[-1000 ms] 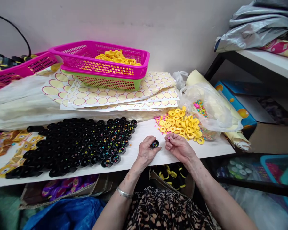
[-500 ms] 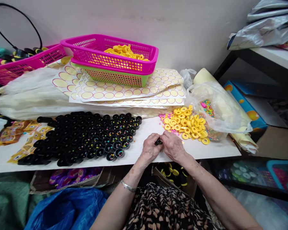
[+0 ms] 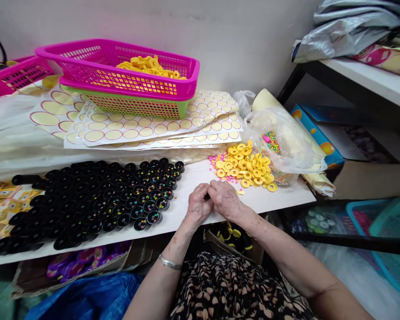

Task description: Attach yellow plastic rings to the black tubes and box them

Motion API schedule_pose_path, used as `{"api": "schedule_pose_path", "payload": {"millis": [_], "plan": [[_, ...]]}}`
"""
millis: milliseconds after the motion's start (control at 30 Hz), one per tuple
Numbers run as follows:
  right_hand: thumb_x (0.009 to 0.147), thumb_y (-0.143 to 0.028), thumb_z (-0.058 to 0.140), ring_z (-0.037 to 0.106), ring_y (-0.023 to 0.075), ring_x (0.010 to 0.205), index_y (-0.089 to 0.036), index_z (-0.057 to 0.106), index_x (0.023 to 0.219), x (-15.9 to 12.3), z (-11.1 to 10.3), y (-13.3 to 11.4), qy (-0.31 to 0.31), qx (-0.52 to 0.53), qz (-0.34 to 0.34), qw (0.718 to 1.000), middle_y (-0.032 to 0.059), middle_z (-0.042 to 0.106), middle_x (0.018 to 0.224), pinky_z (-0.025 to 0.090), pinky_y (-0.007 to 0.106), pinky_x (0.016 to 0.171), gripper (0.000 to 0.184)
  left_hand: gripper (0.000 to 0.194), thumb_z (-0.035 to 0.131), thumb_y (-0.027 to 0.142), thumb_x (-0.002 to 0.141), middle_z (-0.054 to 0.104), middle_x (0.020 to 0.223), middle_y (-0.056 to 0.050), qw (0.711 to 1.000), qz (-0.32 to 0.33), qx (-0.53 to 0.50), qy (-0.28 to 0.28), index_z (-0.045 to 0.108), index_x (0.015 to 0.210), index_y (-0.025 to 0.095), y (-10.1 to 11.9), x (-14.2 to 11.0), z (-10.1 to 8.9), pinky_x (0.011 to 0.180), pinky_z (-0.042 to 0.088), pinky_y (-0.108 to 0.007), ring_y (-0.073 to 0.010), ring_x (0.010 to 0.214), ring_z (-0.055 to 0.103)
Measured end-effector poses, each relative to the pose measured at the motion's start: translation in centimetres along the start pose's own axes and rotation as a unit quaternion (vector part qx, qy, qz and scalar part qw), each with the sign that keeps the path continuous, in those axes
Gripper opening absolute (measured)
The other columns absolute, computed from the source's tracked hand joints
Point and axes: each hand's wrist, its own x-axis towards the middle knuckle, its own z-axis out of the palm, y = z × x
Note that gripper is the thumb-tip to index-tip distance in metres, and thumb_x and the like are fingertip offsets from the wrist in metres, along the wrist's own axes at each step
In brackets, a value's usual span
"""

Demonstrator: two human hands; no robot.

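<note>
My left hand (image 3: 199, 205) is closed around a small black plastic cup (image 3: 207, 196), which shows only as a dark sliver between my fingers. My right hand (image 3: 227, 201) presses against it from the other side, fingers bunched; whatever is in them is hidden. Just beyond my right hand lies a heap of yellow plastic rings (image 3: 250, 165) with small tabs, and tiny pink beads (image 3: 216, 162) are scattered beside it. Left of my hands stand rows of black cups (image 3: 116, 195), those on the right holding colourful beads.
A magenta basket (image 3: 120, 80) of yellow pieces sits in a green basket (image 3: 130, 106) on sticker sheets (image 3: 153, 131). A clear bag of beads (image 3: 286, 142) lies at the right. Under the table's edge are boxes with purple items (image 3: 76, 262) and black-and-yellow pieces (image 3: 231, 235).
My view has turned somewhat right, shifting the scene leftward. Both hands stay together on the black cup, whose beads showed earlier and are now covered by my fingers.
</note>
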Motion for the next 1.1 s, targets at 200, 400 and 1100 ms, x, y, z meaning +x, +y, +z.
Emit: {"api": "schedule_pose_path", "payload": {"millis": [200,400,1100], "plan": [[0.085,-0.015,0.044,0.052,0.0138,0.071,-0.018,0.059,0.085,-1.2,0.2,1.4,0.128,0.281,0.073,0.948,0.0019,0.052,0.076,0.042,0.025,0.064,0.016,0.021,0.059,0.012,0.067,0.058,0.086,-0.002,1.000,0.002,0.018,-0.012,0.060,0.087,0.019,0.1,0.0,0.0,0.075,0.043,-0.027,-0.0155,0.082,0.054],[0.081,-0.023,0.051,0.051,0.0204,0.085,-0.019,0.059,0.089,-5.3,0.4,4.8,0.177,0.183,0.193,0.948,0.0064,0.056,0.088,0.043,0.033,0.074,0.012,0.030,0.069,0.021,0.064,0.058,0.090,-0.004,1.000,0.003,0.029,0.001,0.060,0.092,0.018,-0.7,-0.1,0.1,0.077,0.045,-0.029,-0.0167,0.085,0.056],[0.086,-0.035,0.045,0.049,0.0139,0.064,-0.018,0.057,0.080,-6.9,-1.5,1.4,0.051,0.561,0.218,0.797,0.0009,0.056,0.070,0.039,0.026,0.060,0.022,0.018,0.064,0.028,0.072,0.061,0.073,-0.003,0.977,-0.131,-0.160,0.054,0.067,0.085,0.015,6.5,-3.7,-1.8,0.058,0.044,-0.022,-0.0112,0.064,0.053]]}}
